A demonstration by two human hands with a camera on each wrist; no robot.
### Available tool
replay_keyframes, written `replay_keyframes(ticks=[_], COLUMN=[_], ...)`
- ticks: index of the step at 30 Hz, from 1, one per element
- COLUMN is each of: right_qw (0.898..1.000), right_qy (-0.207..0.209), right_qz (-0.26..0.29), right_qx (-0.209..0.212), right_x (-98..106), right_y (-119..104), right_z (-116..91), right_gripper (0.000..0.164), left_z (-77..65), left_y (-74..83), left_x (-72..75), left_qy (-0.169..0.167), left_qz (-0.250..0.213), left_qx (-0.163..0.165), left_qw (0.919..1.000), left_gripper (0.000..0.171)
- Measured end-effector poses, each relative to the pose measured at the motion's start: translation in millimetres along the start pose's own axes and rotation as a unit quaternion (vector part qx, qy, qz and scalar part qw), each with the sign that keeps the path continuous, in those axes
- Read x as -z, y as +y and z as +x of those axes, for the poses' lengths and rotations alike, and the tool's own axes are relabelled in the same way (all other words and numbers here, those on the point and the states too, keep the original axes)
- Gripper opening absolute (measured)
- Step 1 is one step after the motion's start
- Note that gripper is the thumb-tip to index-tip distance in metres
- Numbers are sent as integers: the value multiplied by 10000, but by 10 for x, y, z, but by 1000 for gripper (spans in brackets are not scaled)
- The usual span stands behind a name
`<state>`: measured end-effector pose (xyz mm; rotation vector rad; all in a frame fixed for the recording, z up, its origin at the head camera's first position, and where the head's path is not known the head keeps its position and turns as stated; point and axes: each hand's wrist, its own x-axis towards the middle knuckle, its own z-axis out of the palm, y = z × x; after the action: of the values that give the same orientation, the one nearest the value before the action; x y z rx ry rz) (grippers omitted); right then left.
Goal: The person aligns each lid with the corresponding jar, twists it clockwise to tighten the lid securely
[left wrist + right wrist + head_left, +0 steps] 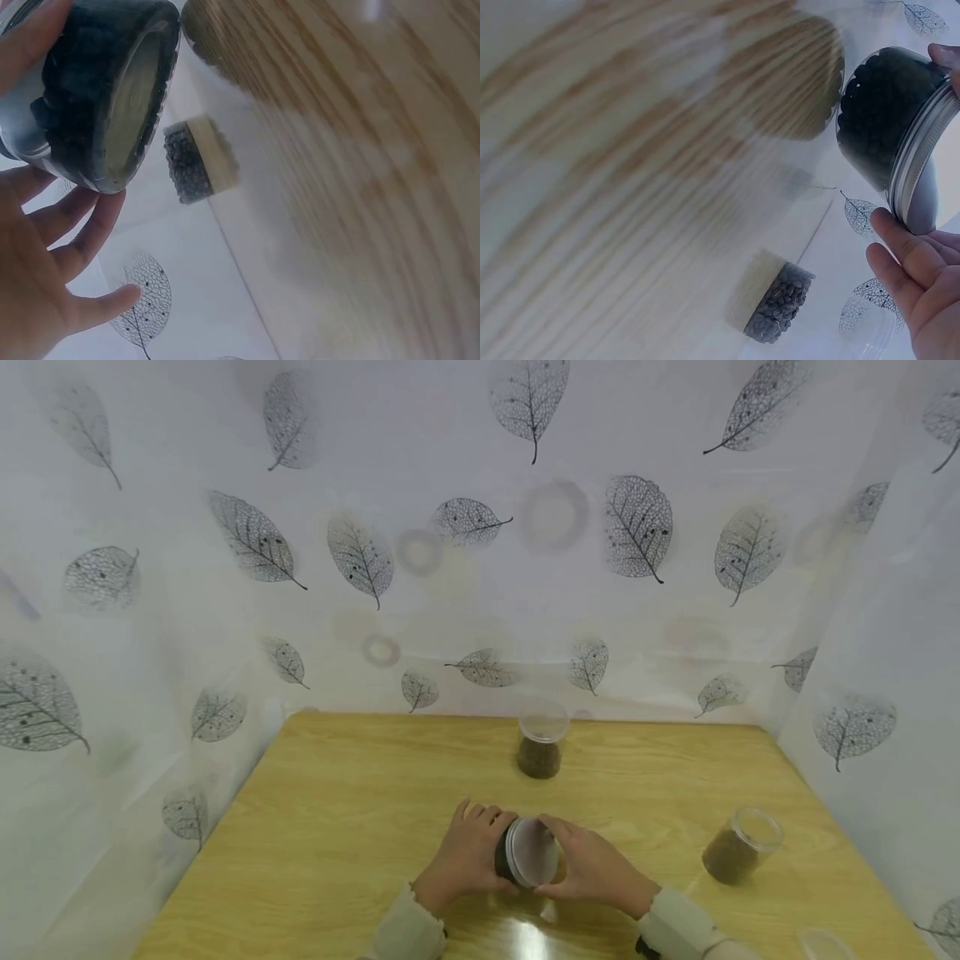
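Note:
A clear jar (503, 862) of dark, bean-like pieces is tilted above the table, its silver-rimmed lid (536, 853) facing right. My left hand (474, 852) holds the jar body from the left, and in the left wrist view the jar (82, 97) shows its base. My right hand (592, 868) grips the lid's rim between thumb and fingers. In the right wrist view the ridged metal lid (919, 157) sits on the jar (889, 109), with fingers at its edge. Whether the lid is turning cannot be seen.
Another jar (540, 753) with dark contents stands at the table's back. A third jar (733, 853) stands to the right. At the lower right edge lies a clear round thing (823, 945), partly cut off. Leaf-patterned sheeting (480, 602) surrounds the wooden table (360, 777).

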<state>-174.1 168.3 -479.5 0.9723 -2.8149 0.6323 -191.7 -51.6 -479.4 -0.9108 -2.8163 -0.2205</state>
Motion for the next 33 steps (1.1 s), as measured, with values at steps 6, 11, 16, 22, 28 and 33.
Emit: replay_keyframes(ticks=[6, 11, 16, 22, 28, 33], right_qw=[9998, 9981, 9896, 9805, 9822, 9823], right_qy=[116, 221, 26, -147, -41, -93], right_qz=[190, 575, 1422, 1954, 1875, 1859], right_qx=[-3, -33, -198, -174, 84, 193], right_x=[-42, -31, -11, -42, -87, -126], right_y=[-31, -54, -39, -60, -91, -107], right_z=[54, 199, 400, 673, 1010, 1294], right_gripper=[91, 92, 83, 71, 65, 63], left_z=[-56, -83, -77, -84, -79, -60], left_y=[-106, -240, -377, -518, -681, -833], left_x=[-63, -61, -9, 53, 99, 119], left_qy=[81, 403, 744, 1060, 1293, 1469], left_qz=[-672, -1850, -2857, -3519, -3628, -3524], left_qx=[131, 321, 709, 1363, 1878, 2108], left_qw=[9976, 9814, 9528, 9200, 9035, 8999], left_gripper=[93, 90, 90, 92, 91, 89])
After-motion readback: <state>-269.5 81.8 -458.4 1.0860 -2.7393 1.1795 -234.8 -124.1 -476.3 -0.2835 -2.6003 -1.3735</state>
